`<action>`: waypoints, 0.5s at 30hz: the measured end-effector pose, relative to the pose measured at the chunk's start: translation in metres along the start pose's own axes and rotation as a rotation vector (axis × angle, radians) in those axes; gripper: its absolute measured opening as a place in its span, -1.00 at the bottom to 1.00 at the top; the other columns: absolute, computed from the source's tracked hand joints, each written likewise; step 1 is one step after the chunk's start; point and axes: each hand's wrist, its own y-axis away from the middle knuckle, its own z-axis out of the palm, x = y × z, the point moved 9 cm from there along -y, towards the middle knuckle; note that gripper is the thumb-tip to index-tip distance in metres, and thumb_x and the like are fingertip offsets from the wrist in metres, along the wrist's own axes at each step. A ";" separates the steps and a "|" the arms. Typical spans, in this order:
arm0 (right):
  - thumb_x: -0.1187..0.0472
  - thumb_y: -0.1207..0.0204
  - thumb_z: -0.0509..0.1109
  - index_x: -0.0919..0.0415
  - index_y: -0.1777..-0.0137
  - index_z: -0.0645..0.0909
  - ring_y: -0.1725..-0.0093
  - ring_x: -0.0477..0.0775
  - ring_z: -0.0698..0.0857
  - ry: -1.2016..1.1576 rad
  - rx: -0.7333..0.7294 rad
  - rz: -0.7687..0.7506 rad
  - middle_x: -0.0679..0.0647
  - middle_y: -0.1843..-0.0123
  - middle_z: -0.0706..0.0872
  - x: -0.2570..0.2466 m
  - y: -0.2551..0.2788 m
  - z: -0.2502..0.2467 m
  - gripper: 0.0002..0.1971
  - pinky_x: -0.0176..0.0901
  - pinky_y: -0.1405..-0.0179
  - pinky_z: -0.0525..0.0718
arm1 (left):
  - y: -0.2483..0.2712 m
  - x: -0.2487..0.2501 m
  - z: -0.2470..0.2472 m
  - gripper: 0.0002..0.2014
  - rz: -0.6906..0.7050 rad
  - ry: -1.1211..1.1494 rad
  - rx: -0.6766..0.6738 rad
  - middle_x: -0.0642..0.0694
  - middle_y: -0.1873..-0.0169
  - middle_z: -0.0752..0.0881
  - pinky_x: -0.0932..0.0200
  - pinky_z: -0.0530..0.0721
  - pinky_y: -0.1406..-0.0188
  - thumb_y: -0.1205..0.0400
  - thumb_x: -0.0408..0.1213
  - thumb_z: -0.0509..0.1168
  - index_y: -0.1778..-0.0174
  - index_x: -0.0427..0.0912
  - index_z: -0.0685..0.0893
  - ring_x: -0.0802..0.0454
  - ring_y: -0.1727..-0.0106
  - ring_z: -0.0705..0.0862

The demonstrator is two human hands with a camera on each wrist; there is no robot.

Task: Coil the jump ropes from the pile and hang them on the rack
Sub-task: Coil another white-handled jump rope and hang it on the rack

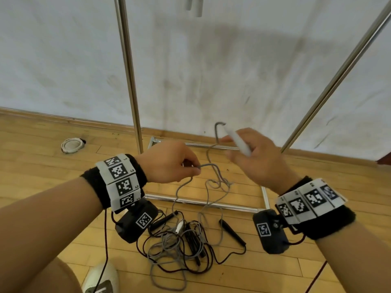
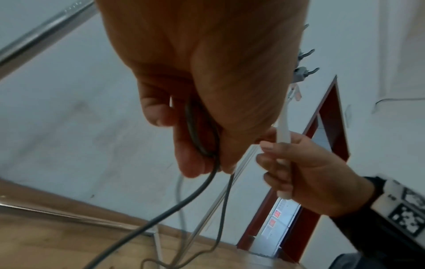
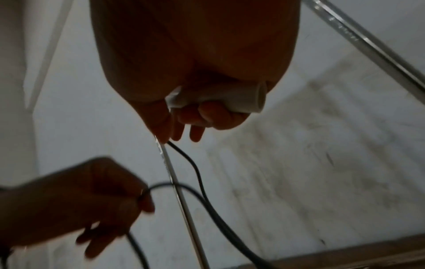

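Note:
My right hand (image 1: 251, 151) grips the white handle (image 1: 238, 142) of a grey jump rope (image 1: 218, 178); the handle (image 3: 220, 99) lies across the curled fingers in the right wrist view. The grey cord leaves the handle's far tip, loops down and runs to my left hand (image 1: 179, 163), which pinches a bend of it (image 2: 200, 134) between thumb and fingers. From there the cord hangs to the pile (image 1: 182, 244) of tangled grey and black ropes on the floor. The rope's other white handle (image 1: 179, 226) lies in the pile. The rack's chrome uprights (image 1: 129, 75) stand behind my hands.
The rack's base frame (image 1: 203, 203) lies on the wooden floor under my hands. A black rope handle (image 1: 232, 231) rests right of the pile. Hooks (image 2: 306, 71) hang on the rack's top. A white round fitting (image 1: 70, 144) sits in the floor at left. A shoe (image 1: 101, 278) shows at the bottom.

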 end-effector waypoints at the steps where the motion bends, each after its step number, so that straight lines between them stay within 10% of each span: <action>1: 0.10 -0.53 0.52 -0.07 -0.16 0.73 0.35 -0.22 0.63 0.043 -0.063 0.003 -0.16 0.03 0.71 -0.002 0.003 0.013 -0.78 -0.44 0.41 0.51 | 0.000 0.006 -0.001 -0.83 0.012 0.043 0.006 0.17 0.39 0.79 0.39 0.64 0.39 -0.64 0.00 0.39 0.02 0.05 0.84 0.35 0.42 0.72; 7: -0.02 -0.64 0.37 0.02 0.19 0.67 0.43 -0.15 0.57 0.094 -0.225 0.037 -0.06 0.39 0.69 0.001 0.009 0.044 -0.79 -0.38 0.44 0.42 | 0.003 0.008 -0.015 -0.86 0.017 0.061 0.121 0.17 0.33 0.77 0.36 0.64 0.32 -0.57 0.04 0.45 0.13 0.08 0.82 0.32 0.28 0.71; 15: 0.05 -0.63 0.40 0.10 0.17 0.67 0.41 -0.14 0.51 -0.001 0.050 0.011 0.07 0.33 0.68 -0.002 -0.009 -0.007 -0.81 -0.37 0.43 0.45 | 0.006 -0.035 -0.008 -0.78 -0.093 0.156 0.043 0.03 0.21 0.75 0.26 0.71 0.12 -0.57 -0.23 0.49 -0.01 0.13 0.62 0.27 0.20 0.72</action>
